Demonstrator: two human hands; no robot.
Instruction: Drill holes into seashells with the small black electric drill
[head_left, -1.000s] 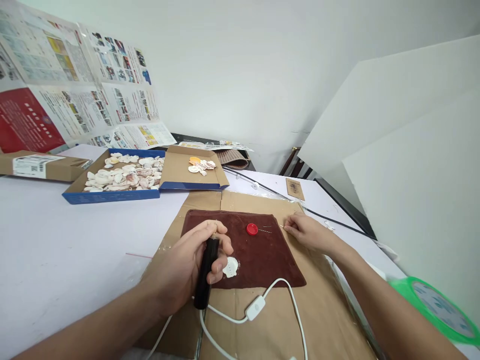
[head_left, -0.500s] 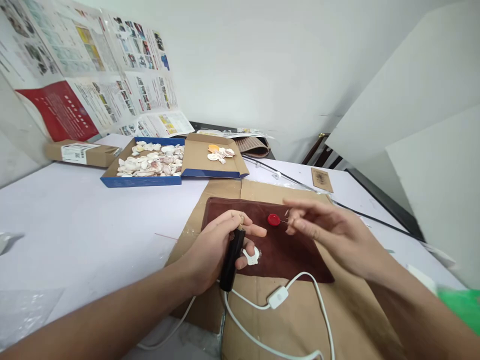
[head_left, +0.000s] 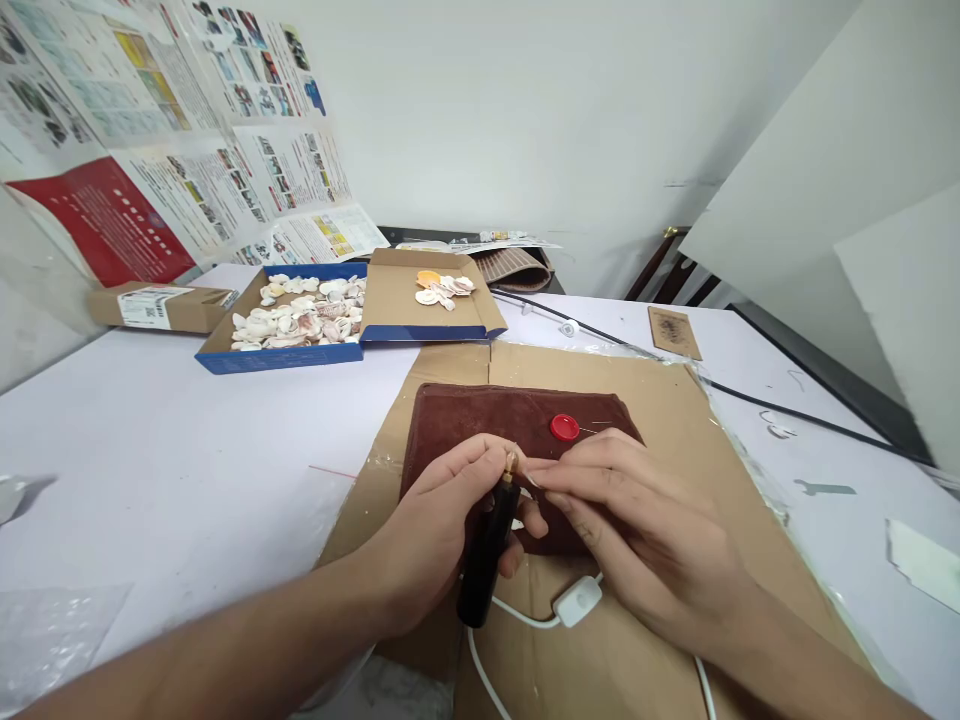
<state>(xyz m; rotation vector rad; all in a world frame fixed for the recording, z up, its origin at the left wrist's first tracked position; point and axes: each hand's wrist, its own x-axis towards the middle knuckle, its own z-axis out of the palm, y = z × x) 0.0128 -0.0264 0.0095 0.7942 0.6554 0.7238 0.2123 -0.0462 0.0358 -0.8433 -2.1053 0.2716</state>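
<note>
Left hand: fingers wrapped around a black drill, tilted, above the near part of a brown cloth. Right hand: fingers drawn narrow beside the drill's brass tip; whether they pinch anything, I cannot tell. Beyond both, on the cloth: a red cap.

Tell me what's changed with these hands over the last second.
The right hand has moved leftward from the right edge of the maroon cloth to the upper end of the black tool, beside the left hand. Whether it holds something is unclear. The left hand still grips the tool; the red cap and shells stayed put.
</note>
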